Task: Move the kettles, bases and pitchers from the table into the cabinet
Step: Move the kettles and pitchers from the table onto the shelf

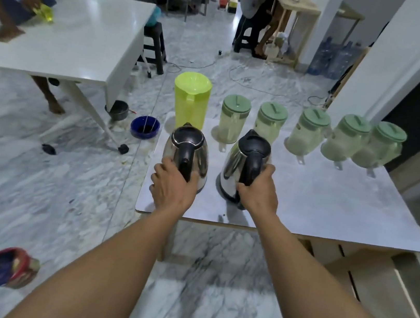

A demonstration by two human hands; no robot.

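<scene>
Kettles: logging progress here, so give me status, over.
Left hand shut on left kettle; right hand shut on right kettle. Both at the table front; right one tilted. Six pitchers behind, clear of the grip.

Polished silver steel with black lids and black handles is seen on the two kettles, the left kettle [186,152] at the left hand [173,187] and the right kettle [246,164] at the right hand [259,192], on a table [333,204] of pale grey mottled like marble. Beyond the left hand a translucent bright yellow-green is shown by the tall pitcher [191,100], while beyond and to the right of the right hand pale translucent bodies under sage-green lids are shown by five smaller pitchers [311,131]. White marble veined in grey is seen on the floor [33,200], with a deep blue bowl [145,126] to the left of the hands.
</scene>
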